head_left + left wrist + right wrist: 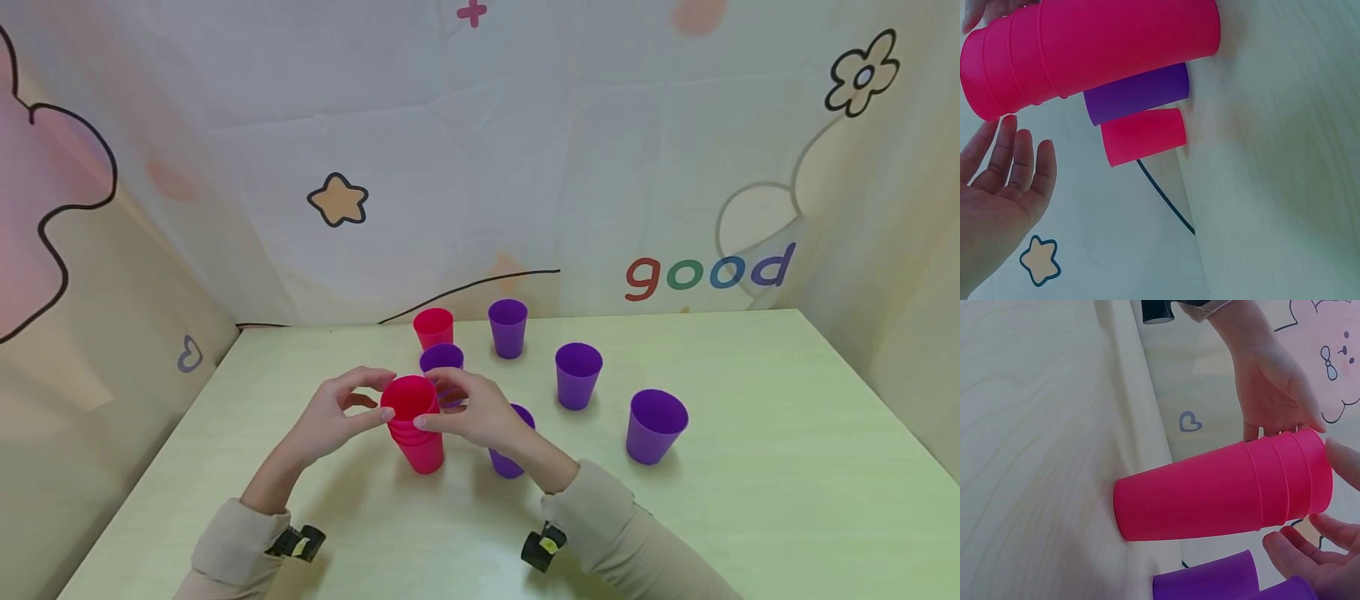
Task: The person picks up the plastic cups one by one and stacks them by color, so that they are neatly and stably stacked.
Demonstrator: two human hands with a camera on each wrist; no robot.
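Note:
A tall stack of nested pinkish-red cups [422, 454] stands upright on the table, its rims closely layered near the top. My left hand [330, 417] holds the upper rim from the left, thumb in front and fingertips behind. From the opposite side my right hand [480, 408] grips the same rim between thumb and fingers. In the left wrist view, the left fingers [1002, 153] are spread with tips at the rim. Behind the stack is a purple cup [442, 357], partly hidden by the right hand; another purple cup [507, 463] sits beneath the right wrist.
A single red cup [433, 325] stands at the back beside a purple cup [507, 329]. Two more purple cups, one mid-right [577, 379] and one further right [655, 429], stand apart on the pale table [787, 467]. A printed curtain [465, 167] hangs behind the table.

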